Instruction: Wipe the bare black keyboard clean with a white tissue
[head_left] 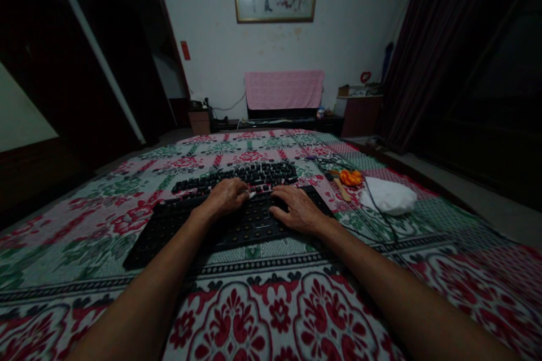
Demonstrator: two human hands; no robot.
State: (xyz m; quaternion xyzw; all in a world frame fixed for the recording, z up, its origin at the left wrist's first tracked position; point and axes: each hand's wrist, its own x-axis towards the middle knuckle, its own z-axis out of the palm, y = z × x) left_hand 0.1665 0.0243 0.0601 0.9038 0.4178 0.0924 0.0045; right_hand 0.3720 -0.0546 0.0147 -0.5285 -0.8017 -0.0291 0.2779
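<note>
A black keyboard base (178,225) with its keycaps off lies on the patterned cloth, rows of bare key posts showing. My left hand (226,196) is over its far middle edge, with closed fingers pinching a small white wad (252,195), perhaps tissue. My right hand (298,208) lies on the right part of the base, thumb and fingers apart; its fingertips reach the far edge. Just beyond the base, many loose black keycaps (271,172) are laid out in rows. The tips of my left fingers are partly hidden.
To the right lie an orange bundle (350,177), a wooden-handled tool (342,189), a white cloth or bag (389,196) and a dark cable (381,214). The patterned cloth (279,310) covers the whole surface. A pink towel (283,90) hangs over something by the far wall.
</note>
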